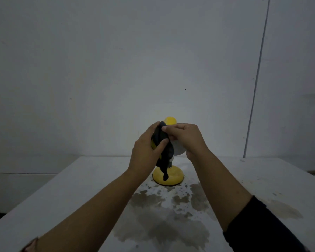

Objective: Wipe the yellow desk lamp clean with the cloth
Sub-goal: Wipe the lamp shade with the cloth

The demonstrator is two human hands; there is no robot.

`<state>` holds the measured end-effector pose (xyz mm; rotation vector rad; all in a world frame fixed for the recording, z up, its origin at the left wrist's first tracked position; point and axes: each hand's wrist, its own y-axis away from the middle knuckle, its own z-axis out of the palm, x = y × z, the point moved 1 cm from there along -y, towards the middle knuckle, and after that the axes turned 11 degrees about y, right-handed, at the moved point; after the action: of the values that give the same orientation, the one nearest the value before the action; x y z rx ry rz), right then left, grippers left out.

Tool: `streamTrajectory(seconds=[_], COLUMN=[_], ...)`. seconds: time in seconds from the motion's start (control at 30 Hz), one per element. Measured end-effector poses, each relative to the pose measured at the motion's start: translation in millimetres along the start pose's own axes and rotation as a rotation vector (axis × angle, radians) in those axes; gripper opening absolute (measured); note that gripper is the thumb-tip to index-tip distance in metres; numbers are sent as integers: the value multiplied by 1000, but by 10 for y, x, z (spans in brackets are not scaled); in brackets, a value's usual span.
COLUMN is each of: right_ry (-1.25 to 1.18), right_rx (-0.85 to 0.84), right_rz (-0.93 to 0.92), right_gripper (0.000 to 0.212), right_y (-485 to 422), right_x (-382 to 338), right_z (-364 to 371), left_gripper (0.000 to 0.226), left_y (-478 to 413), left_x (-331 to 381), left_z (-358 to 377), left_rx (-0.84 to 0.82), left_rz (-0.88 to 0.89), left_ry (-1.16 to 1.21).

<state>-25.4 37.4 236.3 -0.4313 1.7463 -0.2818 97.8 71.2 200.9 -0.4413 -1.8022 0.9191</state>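
Observation:
A small yellow desk lamp [173, 176] stands on the white table [262, 179], with a round yellow base, a yellow top knob and a pale shade partly hidden behind my hands. My left hand [146, 153] grips a dark cloth [164, 151] against the lamp's stem, and the cloth's end hangs down over the base. My right hand [186, 138] holds the lamp's head from the right, its fingertips touching the cloth's upper edge. The stem is mostly hidden.
Dark wet-looking stains [164, 220] spread over the table in front of the lamp. A plain white wall [116, 70] rises right behind the table. A thin cable [256, 84] runs down the wall at the right. The table's left edge drops off diagonally.

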Motion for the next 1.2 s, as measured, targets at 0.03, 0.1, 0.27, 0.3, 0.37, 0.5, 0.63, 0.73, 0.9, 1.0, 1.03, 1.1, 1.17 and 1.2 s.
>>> streamTrajectory(seconds=[0.03, 0.1, 0.27, 0.3, 0.37, 0.5, 0.63, 0.73, 0.9, 1.0, 1.03, 1.1, 1.17, 1.2], right_ry=[-33, -31, 100, 122, 170, 171, 95, 43, 40, 23, 8, -14, -30, -32], right_rx=[-34, -118, 105, 170, 175, 20, -60, -78, -120, -71, -61, -55, -69, -74], right_rz=[13, 9, -110, -111, -64, 43, 40, 6, -71, -76, -70, -71, -74, -75], right_gripper=[14, 14, 28, 33, 45, 60, 61, 67, 72, 69, 67, 68, 72, 73], right_y=[-6, -5, -192, -237, -310, -371, -454, -473, -520, -518, -520, -544, -576, -585], right_x=[-7, -27, 54, 142, 380, 788, 955, 1033, 1127, 1150, 1156, 1172, 1201, 1221], right_z=[24, 68, -84, -150, -226, -173, -83, -39, -18, -2, 3, 10, 12, 18], left_gripper=[45, 45, 46, 46, 48, 42, 38, 37, 38, 29, 29, 33, 40, 40], left_y=[2, -11, -191, -255, -416, -722, -804, -701, -636, -689, -691, -633, -520, -472], left_x=[-26, -81, -237, -279, -368, -447, -462, -546, -707, -758, -762, -746, -758, -790], left_z=[4, 2, -174, -234, -321, -274, -31, 136, 245, 213, 211, 228, 250, 248], left_rx=[19, 67, 167, 176, 144, -56, -217, -212, -171, -140, -126, -112, -128, -136], left_rz=[-2, -4, -43, -56, -102, -192, -85, 26, 78, -3, -2, 82, 201, 241], left_ry=[11, 42, 48, 27, -25, -57, -84, -128, -132, -110, -106, -104, -146, -169])
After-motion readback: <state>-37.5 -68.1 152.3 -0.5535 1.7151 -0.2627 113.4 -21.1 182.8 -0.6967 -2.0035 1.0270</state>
